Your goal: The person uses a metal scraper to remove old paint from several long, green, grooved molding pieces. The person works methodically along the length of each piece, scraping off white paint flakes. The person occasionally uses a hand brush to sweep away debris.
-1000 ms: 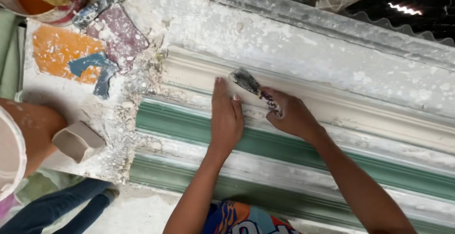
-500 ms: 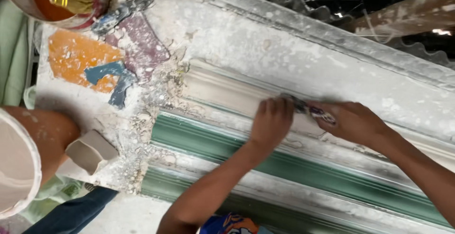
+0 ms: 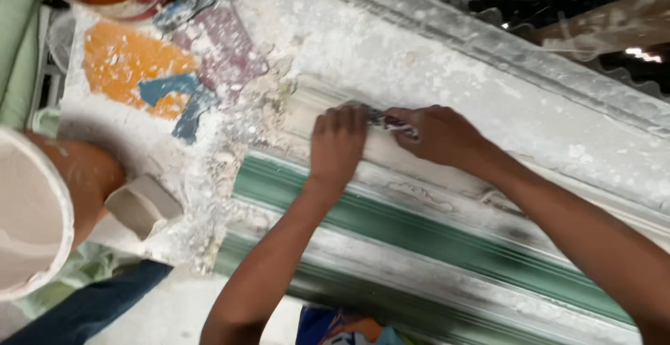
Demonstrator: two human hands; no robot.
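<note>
Hands, two, meet on one white moulding (image 3: 447,177): left hand (image 3: 338,144) pressed flat, fingers together; right hand (image 3: 438,134) gripping one small tool (image 3: 385,119). One block (image 3: 143,205) lies left, two buckets beyond.

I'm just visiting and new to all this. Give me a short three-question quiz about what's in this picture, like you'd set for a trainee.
1. True or false: the right hand grips a small tool over the pale moulding.
2. Which colour is the long stripe running below the hands? A red, B green, C black.
3. Fill in: the left hand lies palm-down on the ____.

Key
1. True; the tool's tip sits between the two hands.
2. B, green.
3. Moulding; its fingers press flat beside the tool. The orange bucket stands apart at the left edge.
</note>
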